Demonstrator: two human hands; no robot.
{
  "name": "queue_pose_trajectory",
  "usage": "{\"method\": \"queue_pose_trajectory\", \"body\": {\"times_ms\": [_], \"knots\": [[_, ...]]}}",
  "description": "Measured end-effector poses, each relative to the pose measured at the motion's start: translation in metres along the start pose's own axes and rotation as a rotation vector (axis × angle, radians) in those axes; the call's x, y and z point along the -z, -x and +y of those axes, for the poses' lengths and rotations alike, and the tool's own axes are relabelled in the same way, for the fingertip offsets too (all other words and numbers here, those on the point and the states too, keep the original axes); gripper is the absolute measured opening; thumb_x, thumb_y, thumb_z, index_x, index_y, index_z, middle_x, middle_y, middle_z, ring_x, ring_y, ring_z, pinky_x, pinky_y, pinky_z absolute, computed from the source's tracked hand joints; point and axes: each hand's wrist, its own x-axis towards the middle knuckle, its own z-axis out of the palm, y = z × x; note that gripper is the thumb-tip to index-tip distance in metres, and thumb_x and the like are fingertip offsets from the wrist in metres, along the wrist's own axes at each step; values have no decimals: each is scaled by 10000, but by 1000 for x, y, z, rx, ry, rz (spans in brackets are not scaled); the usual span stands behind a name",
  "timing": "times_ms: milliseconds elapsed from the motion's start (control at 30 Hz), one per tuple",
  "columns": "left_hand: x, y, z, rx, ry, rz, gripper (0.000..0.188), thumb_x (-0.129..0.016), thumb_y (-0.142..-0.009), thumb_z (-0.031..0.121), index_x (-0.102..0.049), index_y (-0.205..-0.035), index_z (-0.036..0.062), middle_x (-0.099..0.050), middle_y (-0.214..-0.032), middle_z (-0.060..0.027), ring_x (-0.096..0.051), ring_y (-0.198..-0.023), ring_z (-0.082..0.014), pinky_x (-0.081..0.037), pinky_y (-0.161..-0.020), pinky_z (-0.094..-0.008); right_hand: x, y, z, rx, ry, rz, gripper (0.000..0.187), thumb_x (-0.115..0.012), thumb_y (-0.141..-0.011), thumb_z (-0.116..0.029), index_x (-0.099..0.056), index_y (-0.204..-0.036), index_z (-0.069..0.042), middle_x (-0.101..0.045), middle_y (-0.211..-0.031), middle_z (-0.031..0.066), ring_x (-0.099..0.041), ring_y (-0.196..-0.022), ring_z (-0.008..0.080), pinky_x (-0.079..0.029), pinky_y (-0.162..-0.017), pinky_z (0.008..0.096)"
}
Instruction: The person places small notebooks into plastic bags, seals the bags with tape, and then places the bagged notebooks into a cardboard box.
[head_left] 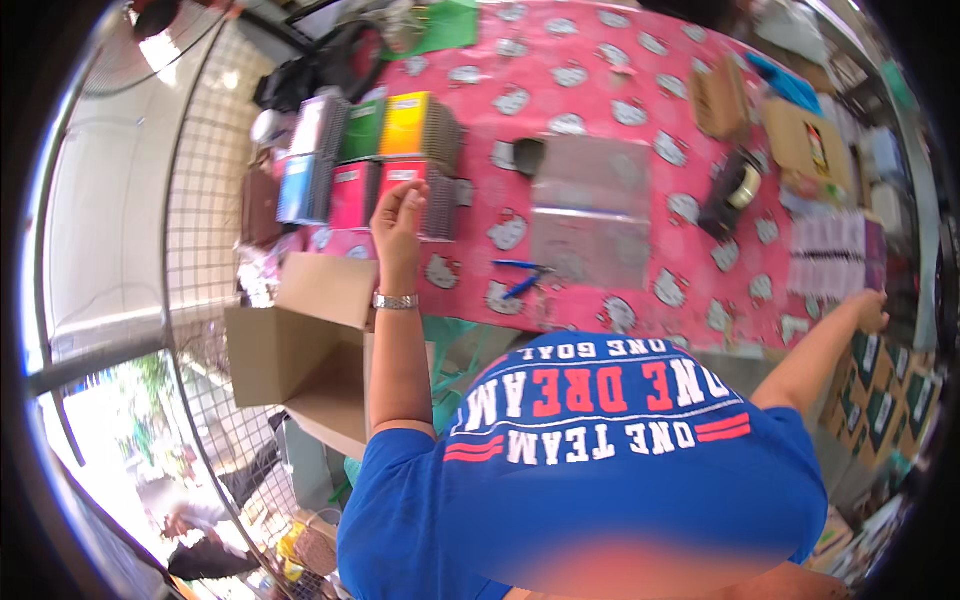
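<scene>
My left hand [398, 222] is raised over the near side of a red stack of spiral notebooks [437, 205]; its fingers are loosely bent and apart, with nothing visible in them. Beside that stand more notebook stacks: yellow [405, 123], green [362, 132], pink [352, 195], blue [300, 190] and a pale one [318, 125]. At the table's right edge, my right hand [870, 311] has curled fingers beside a purple-and-white stack of packs [836, 255]. What it grips, if anything, is hidden.
A clear plastic sheet [590, 215] and blue-handled pliers [524, 275] lie on the pink tablecloth [560, 100]. A black tape dispenser [732, 195] and cardboard boxes [805, 150] stand to the right. An open carton [305, 355] sits below the table's left front edge.
</scene>
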Motion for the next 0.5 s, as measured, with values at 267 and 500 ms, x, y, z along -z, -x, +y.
{"method": "queue_pose_trajectory", "body": {"times_ms": [267, 500], "knots": [[179, -167, 24, -208, -298, 427, 187, -585, -887, 114, -646, -987, -32, -669, -914, -83, -634, -825, -145, -496, -740, -256, 47, 490, -88, 1317, -953, -1374, 220, -541, -875, -172, -672, -972, -24, -616, -1115, 112, -553, -1083, 286, -407, -970, 380], [151, -264, -5, -61, -721, 142, 335, -675, -829, 215, -655, -1063, -24, -692, -933, -97, -630, -823, -140, -495, -731, -269, 109, 781, -121, 1162, -197, -1725, 367, -653, -802, -412, -699, -995, -103, -537, -1184, 112, -464, -1141, 279, -370, -953, 457]]}}
